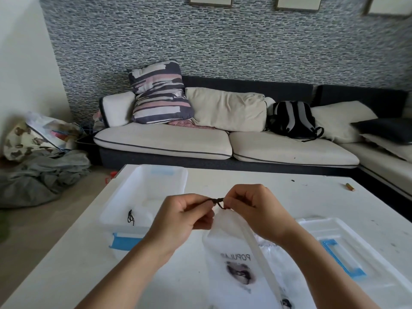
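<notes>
- The dark cord [215, 200] is stretched short between the two hands, lifted clear of the tabletop [256, 181]. A small knot or loop sits right at the right fingertips. My guess is that it is being tied or undone there, but I cannot tell which.
- The left hand [178, 217] pinches the cord's free end between thumb and curled fingers. It draws the end sideways, which would keep the cord taut.
- The right hand [254, 210] has its fingers curled too and pinches the knot end together with the top of the bag [231, 253]. It seems to act as the anchor.
- The bag is thin cloudy plastic with dark print. It hangs from under the right hand toward the person, and its lower part lies on the tabletop. Holding it by the top leaves the knot free to work on.
- A clear box [142, 192] stands open just beyond the left hand, on its outer side. A second cord [131, 217] lies inside, so this is probably where cords are kept, a short reach away.
- The lid [338, 248] lies flat on the outer side of the right hand with its blue handle up, apparently set aside so the box stays open.
- A small brown stick [350, 186] lies well beyond the right hand, and I cannot tell what it is.
- A sofa [178, 141] with a backpack [292, 119] stands past the tabletop, far from both hands.
</notes>
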The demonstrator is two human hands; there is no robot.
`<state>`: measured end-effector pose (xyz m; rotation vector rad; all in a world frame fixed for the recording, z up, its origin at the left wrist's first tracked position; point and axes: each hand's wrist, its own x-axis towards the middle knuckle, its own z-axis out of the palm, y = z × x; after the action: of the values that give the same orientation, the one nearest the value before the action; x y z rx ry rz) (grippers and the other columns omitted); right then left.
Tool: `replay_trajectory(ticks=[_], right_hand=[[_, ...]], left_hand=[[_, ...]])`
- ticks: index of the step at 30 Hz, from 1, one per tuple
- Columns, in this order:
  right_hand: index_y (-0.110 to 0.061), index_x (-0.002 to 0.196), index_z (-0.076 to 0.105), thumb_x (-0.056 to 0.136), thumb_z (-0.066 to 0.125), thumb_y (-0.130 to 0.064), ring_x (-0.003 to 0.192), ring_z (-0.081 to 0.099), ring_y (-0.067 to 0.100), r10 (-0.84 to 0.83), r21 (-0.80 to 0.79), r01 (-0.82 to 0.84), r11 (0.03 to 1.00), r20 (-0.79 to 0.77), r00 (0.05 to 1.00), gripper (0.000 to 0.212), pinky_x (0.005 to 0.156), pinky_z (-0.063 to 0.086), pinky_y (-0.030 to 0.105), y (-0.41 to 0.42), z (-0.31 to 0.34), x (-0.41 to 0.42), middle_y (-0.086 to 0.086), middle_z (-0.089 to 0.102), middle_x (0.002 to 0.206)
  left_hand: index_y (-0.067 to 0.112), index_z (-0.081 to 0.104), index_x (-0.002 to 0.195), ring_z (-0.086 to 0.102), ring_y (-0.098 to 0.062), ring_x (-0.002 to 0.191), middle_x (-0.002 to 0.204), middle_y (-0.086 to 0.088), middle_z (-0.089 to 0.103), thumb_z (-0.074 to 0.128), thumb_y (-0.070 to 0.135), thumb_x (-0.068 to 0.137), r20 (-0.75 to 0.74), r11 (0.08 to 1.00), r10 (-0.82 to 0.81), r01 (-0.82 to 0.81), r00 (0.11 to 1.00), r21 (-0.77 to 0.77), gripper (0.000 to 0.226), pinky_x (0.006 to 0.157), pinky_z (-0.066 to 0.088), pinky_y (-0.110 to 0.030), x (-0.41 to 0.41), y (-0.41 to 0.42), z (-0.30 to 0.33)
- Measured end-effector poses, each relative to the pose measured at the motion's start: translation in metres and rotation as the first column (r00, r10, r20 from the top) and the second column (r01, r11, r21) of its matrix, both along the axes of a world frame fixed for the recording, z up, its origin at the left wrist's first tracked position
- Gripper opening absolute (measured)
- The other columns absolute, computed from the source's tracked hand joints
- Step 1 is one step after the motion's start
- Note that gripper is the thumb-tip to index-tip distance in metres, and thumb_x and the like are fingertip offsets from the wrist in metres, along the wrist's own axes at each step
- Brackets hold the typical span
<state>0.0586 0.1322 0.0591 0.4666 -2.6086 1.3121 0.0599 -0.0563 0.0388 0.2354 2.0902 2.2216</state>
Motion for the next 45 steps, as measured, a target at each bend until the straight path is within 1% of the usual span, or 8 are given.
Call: replay_trajectory(ticks=[7,16,33,35,37,40,43,45], right_hand=[[-0.01,0.074,0.07,0.093,0.068,-0.015,0.05,0.036,0.012,0.01,-0.103,-0.004,0.995,0.059,0.998,0.02,0.05,0.033,0.026,0.004,-0.002,-0.002,-0.008,0.049,0.052],[0.0,0.098,0.073,0.091,0.067,-0.001,0.052,0.022,0.015,0.083,-0.494,0.022,0.869,0.19,0.978,0.009,0.047,0.022,0.025,0.024,-0.001,-0.008,0.004,0.03,0.059],[-0.004,0.103,0.074,0.092,0.067,0.0,0.057,0.019,0.022,0.096,-0.521,0.028,0.853,0.209,0.973,0.014,0.048,0.022,0.028,0.031,-0.005,-0.015,0.014,0.021,0.067],[-0.01,0.106,0.074,0.089,0.072,-0.006,0.05,0.031,0.017,0.105,-0.404,0.01,0.915,0.262,0.959,0.017,0.047,0.032,0.027,0.028,-0.007,-0.015,0.008,0.035,0.059],[-0.019,0.099,0.076,0.085,0.079,-0.02,0.048,0.043,0.014,0.055,-0.085,-0.032,0.996,0.294,0.954,0.015,0.051,0.04,0.025,0.018,-0.012,-0.014,0.0,0.05,0.058],[-0.008,0.07,0.066,0.085,0.078,-0.03,0.051,0.035,0.009,-0.003,0.165,-0.031,0.986,0.2,0.98,0.029,0.053,0.032,0.021,-0.001,-0.018,-0.016,0.0,0.044,0.06],[-0.011,0.061,0.061,0.089,0.074,-0.031,0.052,0.03,0.012,-0.031,-0.03,0.037,0.999,0.162,0.986,0.037,0.047,0.024,0.022,-0.01,-0.014,-0.019,0.001,0.037,0.06],[-0.015,0.065,0.068,0.091,0.071,-0.031,0.053,0.039,0.016,-0.05,-0.159,0.079,0.984,0.178,0.983,0.031,0.049,0.031,0.022,-0.018,-0.011,-0.021,0.001,0.05,0.061]], left_hand=[[0.006,0.078,0.085,0.072,-0.018,0.066,0.074,-0.014,0.075,0.069,0.004,0.089,-0.062,0.996,0.066,-0.07,0.996,-0.064,0.01,0.058,0.056,-0.024,0.0,-0.004,0.0],[0.008,0.075,0.079,0.07,-0.013,0.063,0.068,-0.007,0.073,0.069,0.004,0.089,-0.218,0.939,0.166,-0.222,0.962,-0.263,0.012,0.057,0.057,-0.024,-0.01,-0.014,-0.004],[0.006,0.076,0.081,0.075,-0.023,0.073,0.077,-0.013,0.075,0.069,0.003,0.09,-0.146,0.947,0.243,-0.267,0.959,-0.178,0.011,0.059,0.06,-0.027,-0.023,-0.022,-0.001],[0.005,0.072,0.089,0.076,-0.023,0.078,0.088,-0.012,0.075,0.063,0.005,0.095,-0.097,0.966,0.208,-0.22,0.973,-0.137,0.011,0.063,0.061,-0.032,-0.02,-0.02,-0.002],[0.004,0.063,0.098,0.076,-0.027,0.082,0.094,-0.008,0.076,0.053,0.008,0.101,-0.003,0.991,0.124,-0.124,0.992,-0.043,0.011,0.067,0.063,-0.037,-0.013,-0.014,-0.001],[0.01,0.06,0.104,0.075,-0.025,0.089,0.095,-0.002,0.078,0.05,0.015,0.103,0.034,0.996,0.091,-0.091,0.995,-0.012,0.012,0.077,0.06,-0.038,-0.009,-0.012,0.004],[0.02,0.065,0.11,0.072,-0.023,0.1,0.102,0.002,0.077,0.054,0.029,0.099,0.058,0.991,0.135,-0.136,0.989,0.016,0.019,0.093,0.05,-0.041,-0.02,-0.032,0.011],[0.019,0.068,0.11,0.07,-0.023,0.103,0.104,0.0,0.077,0.056,0.039,0.092,0.048,0.986,0.161,-0.163,0.986,0.039,0.03,0.098,0.046,-0.04,-0.027,-0.056,0.016]])
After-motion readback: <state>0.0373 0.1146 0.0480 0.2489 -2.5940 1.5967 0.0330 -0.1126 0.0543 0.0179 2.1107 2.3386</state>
